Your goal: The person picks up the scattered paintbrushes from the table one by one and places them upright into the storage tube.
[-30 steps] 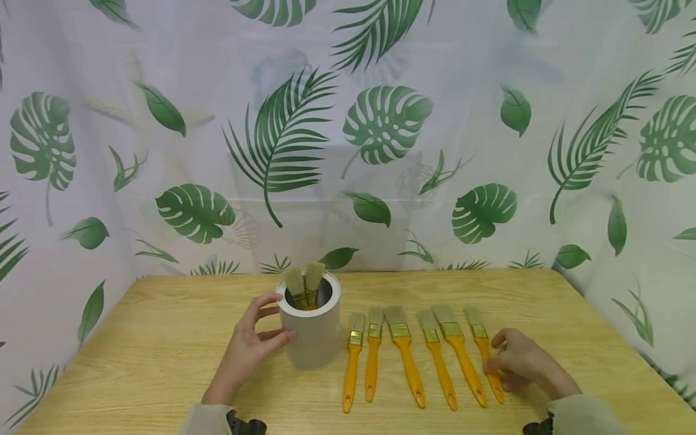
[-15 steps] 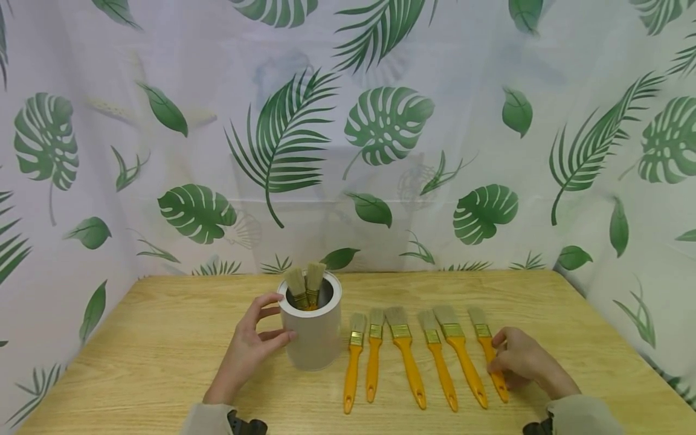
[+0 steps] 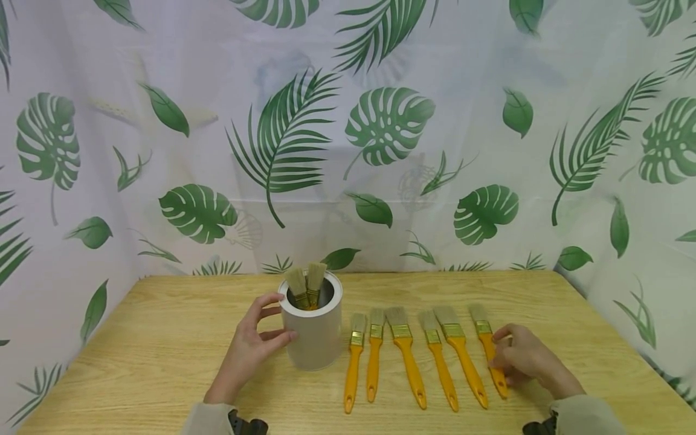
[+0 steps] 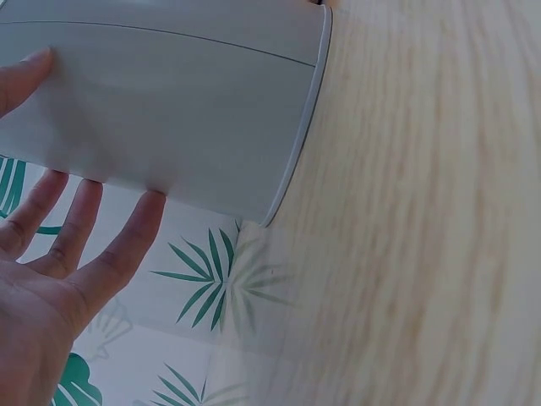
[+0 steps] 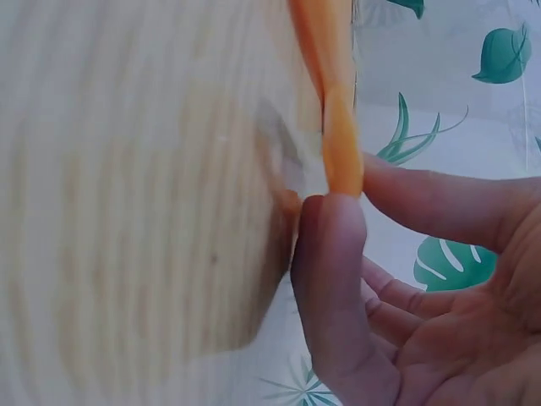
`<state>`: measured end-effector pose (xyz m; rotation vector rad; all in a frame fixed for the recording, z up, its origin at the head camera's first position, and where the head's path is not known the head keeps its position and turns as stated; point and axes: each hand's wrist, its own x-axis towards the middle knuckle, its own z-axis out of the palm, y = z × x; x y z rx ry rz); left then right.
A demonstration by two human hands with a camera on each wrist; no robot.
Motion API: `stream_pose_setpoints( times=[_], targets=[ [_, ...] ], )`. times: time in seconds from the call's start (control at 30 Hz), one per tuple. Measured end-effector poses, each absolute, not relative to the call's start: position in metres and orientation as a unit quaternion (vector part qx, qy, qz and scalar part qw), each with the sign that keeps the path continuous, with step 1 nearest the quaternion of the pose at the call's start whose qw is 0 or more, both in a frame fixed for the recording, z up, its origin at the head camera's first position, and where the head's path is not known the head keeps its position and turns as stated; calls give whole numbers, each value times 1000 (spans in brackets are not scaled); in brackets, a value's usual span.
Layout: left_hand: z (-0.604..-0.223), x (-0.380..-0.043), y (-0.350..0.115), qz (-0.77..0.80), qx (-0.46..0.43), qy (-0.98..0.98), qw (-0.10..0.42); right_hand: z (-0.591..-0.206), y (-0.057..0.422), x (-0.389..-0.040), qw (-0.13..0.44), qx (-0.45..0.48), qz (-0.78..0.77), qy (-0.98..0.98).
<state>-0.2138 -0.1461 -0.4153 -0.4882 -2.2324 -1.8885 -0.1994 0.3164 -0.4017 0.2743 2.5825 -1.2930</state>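
On the left part of the table a grey-white can [image 3: 312, 344] stands upright, with two paintbrushes [image 3: 304, 287] in it, bristles up. My left hand [image 3: 251, 344] holds the can from its left side, thumb in front and fingers toward the back; in the left wrist view these fingertips [image 4: 150, 203] touch its wall. At the right end of a row of paintbrushes, my right hand [image 3: 524, 356] pinches the orange handle of the outermost paintbrush [image 3: 482, 326] between thumb and finger. Up close, the right wrist view shows that handle [image 5: 341, 135] at the fingertips.
Several other orange-handled paintbrushes [image 3: 410, 365] lie side by side between the can and my right hand, bristles toward the back. The wooden table [image 3: 163, 326] ends at a leaf-printed curtain [image 3: 424, 241] behind and at both sides.
The rightmost paintbrush has shifted slightly to the right in my right hand, and its handle end appears a little farther back. My left hand stays on the can.
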Motion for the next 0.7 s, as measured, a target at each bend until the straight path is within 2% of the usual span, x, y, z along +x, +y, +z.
stream_pose_setpoints(
  times=[0.7],
  targets=[
    [-414, -214, -145, -636, -168, -748, 89, -399, 313, -202, 60, 57, -517, 852]
  ],
)
